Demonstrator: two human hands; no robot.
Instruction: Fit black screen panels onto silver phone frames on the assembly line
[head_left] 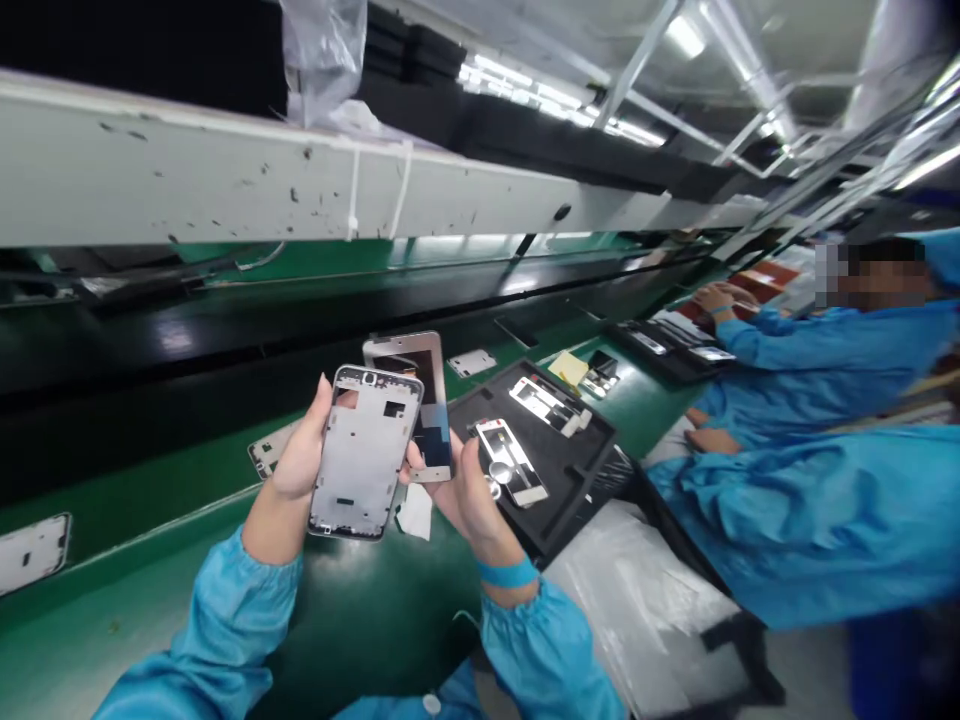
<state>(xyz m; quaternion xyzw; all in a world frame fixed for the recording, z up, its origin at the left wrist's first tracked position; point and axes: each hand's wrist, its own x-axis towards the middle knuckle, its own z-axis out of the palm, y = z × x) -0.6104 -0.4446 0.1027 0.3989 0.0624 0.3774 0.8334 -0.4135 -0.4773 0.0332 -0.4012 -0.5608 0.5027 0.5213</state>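
Observation:
My left hand [298, 455] is closed on the left edge of a phone frame [364, 450], a pale grey plate with a dark rim and small cut-outs. Behind it and to the right, my right hand [469, 500] grips the lower end of a phone screen panel [431, 400] with a gold-coloured border and a glossy face. The frame overlaps part of this panel, and I cannot tell whether the two touch. Under my left hand, another pale phone frame [271, 447] lies partly hidden on the green bench. A scrap of white paper [415, 512] lies below the held parts.
A black tray [551, 450] with two white phone panels lies to the right, next to clear plastic sheeting [637, 590]. More frames [34, 550] lie on the bench. A yellow pad [568, 368] is farther back. Co-workers in blue sleeves [825, 500] sit at right. A white beam [225, 185] crosses above.

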